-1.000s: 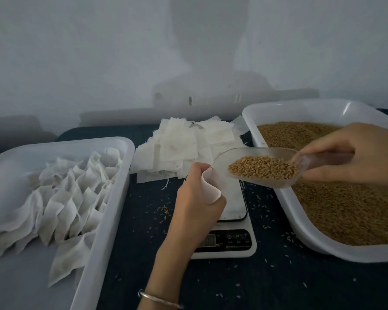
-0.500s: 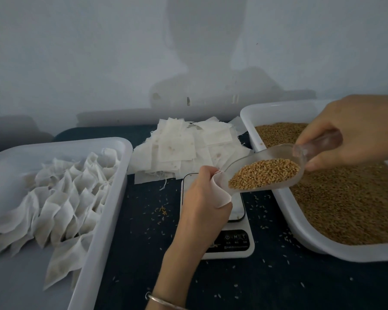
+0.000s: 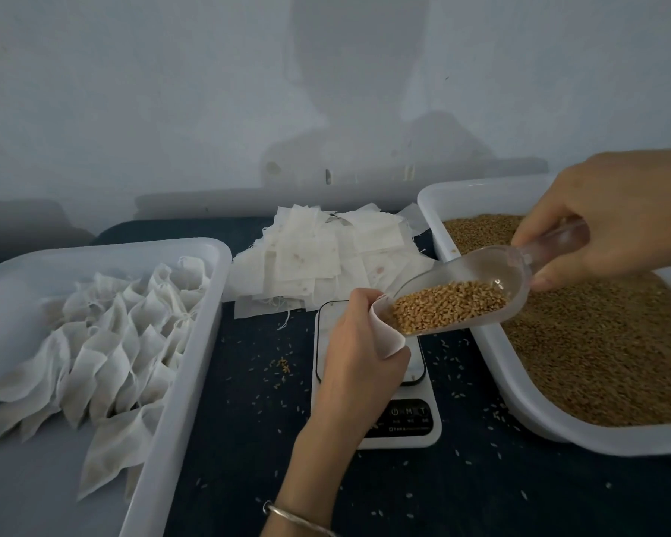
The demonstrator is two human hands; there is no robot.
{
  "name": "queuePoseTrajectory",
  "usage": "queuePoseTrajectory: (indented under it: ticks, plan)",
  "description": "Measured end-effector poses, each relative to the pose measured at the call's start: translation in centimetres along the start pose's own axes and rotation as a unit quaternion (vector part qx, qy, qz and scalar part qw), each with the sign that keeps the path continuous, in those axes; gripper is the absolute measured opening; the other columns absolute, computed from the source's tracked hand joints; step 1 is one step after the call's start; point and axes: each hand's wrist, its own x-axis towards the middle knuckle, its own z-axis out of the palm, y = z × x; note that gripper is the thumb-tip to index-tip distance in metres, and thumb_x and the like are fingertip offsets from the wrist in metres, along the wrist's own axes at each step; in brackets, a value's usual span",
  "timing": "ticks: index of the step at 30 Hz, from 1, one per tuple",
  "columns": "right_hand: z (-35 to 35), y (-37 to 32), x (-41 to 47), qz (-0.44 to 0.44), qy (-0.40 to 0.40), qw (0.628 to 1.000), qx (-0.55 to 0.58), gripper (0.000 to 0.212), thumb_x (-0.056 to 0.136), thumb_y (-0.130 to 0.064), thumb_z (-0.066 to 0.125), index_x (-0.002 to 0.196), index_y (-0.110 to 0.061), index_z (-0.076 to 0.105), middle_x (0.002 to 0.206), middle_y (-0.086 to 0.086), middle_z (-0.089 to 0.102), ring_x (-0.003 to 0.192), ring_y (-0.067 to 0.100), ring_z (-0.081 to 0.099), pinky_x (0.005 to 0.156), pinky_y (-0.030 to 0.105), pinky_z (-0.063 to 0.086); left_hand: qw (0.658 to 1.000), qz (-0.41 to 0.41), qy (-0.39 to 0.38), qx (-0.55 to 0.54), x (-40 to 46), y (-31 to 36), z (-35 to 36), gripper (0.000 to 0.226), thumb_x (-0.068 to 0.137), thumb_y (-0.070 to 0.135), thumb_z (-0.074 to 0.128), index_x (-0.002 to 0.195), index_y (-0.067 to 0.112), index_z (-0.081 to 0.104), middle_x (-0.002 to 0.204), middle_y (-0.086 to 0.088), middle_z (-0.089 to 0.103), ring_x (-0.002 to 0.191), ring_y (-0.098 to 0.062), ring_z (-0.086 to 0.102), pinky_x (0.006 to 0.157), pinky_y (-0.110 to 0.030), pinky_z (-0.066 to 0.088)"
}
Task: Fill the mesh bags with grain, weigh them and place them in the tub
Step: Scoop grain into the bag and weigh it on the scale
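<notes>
While my left hand [image 3: 359, 354] curls round an open mesh bag [image 3: 388, 331], fingers wrapped about it above the scale [image 3: 399, 420], my right hand [image 3: 616, 222] pinches the handle of a clear plastic scoop [image 3: 477, 288] between thumb and fingers. Scoop is tilted down toward the left, handle end higher, its lip touching the bag mouth. Scoop bowl holds a load of golden-brown grain [image 3: 448, 306], piled toward the lower lip. Cannot tell if any grain sits inside the bag; my hand hides most of it.

Scale is white with a dark button strip facing me, sitting on the dark tabletop [image 3: 248, 439] between two white tubs. Right tub [image 3: 481, 191] holds a deep bed of loose grain, my right hand hovers over its near-left part. Left tub [image 3: 194, 343] holds filled bags [image 3: 117, 343], white, lying in overlapping rows with tied tops. Stack of empty flat bags [image 3: 318, 261] lies behind the scale, just beside the left tub's far corner. Stray kernels [image 3: 281, 366] scattered on the tabletop round the scale. Thin metal bangle [image 3: 299, 519] on my left wrist. Pale wall [image 3: 171, 91] behind, with my shadow on it.
</notes>
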Motion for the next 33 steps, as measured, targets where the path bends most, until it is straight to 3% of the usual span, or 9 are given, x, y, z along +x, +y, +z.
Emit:
queuePoseTrajectory:
  ticks: [3, 5, 11, 15, 23, 33]
  plan:
    - [-0.1, 0.0, -0.1, 0.000, 0.008, 1.000, 0.000, 0.023, 0.060, -0.063, 0.062, 0.081, -0.054, 0.067, 0.074, -0.052, 0.050, 0.077, -0.031, 0.044, 0.054, 0.011, 0.034, 1.000, 0.006, 0.000, -0.004, 0.0, 0.1, 0.1, 0.050, 0.080, 0.002, 0.066, 0.093, 0.042, 0.039, 0.098, 0.026, 0.051, 0.092, 0.010, 0.050, 0.068, -0.005, 0.043]
    - [0.0, 0.0, -0.1, 0.009, 0.006, 1.000, -0.001, 0.014, 0.063, -0.060, 0.066, 0.077, -0.056, 0.065, 0.073, -0.052, 0.049, 0.074, -0.031, 0.045, 0.052, 0.010, 0.034, 1.000, 0.008, -0.001, -0.007, -0.1, 0.1, 0.2, 0.049, 0.080, 0.002, 0.064, 0.093, 0.042, 0.039, 0.099, 0.025, 0.050, 0.094, 0.009, 0.050, 0.069, -0.004, 0.042]
    - [-0.1, 0.0, -0.1, 0.016, 0.007, 1.000, 0.010, 0.017, 0.061, -0.062, 0.064, 0.077, -0.057, 0.065, 0.076, -0.054, 0.049, 0.079, -0.031, 0.043, 0.057, 0.012, 0.034, 1.000, 0.010, -0.010, -0.009, -0.2, 0.2, 0.2, 0.048, 0.083, 0.002, 0.060, 0.095, 0.042, 0.038, 0.100, 0.027, 0.049, 0.088, 0.010, 0.049, 0.069, -0.009, 0.042]
    - [-0.5, -0.4, -0.4, 0.020, 0.000, 1.000, 0.006, 0.011, 0.063, -0.059, 0.066, 0.074, -0.057, 0.063, 0.068, -0.055, 0.046, 0.071, -0.032, 0.044, 0.053, 0.012, 0.033, 1.000, 0.021, -0.004, -0.001, -0.1, 0.2, 0.2, 0.041, 0.085, 0.006, 0.061, 0.103, 0.036, 0.039, 0.096, 0.018, 0.050, 0.084, 0.003, 0.049, 0.067, -0.014, 0.039]
    - [-1.0, -0.9, -0.5, 0.033, -0.007, 0.999, -0.010, 0.017, 0.062, -0.059, 0.064, 0.079, -0.056, 0.062, 0.055, -0.057, 0.037, 0.067, -0.038, 0.036, 0.053, 0.011, 0.029, 1.000, 0.016, 0.000, 0.003, -0.1, 0.3, 0.3, 0.042, 0.084, 0.006, 0.061, 0.106, 0.035, 0.039, 0.100, 0.018, 0.051, 0.089, 0.002, 0.049, 0.068, -0.014, 0.040]
    - [-1.5, -0.7, -0.3, 0.023, -0.017, 1.000, -0.013, 0.031, 0.053, -0.068, 0.056, 0.079, -0.055, 0.067, 0.073, -0.054, 0.048, 0.074, -0.032, 0.043, 0.057, 0.013, 0.035, 1.000, 0.027, -0.005, -0.010, -0.1, 0.3, 0.4, 0.043, 0.084, 0.005, 0.060, 0.103, 0.037, 0.038, 0.088, 0.017, 0.049, 0.085, 0.008, 0.048, 0.069, -0.006, 0.041]
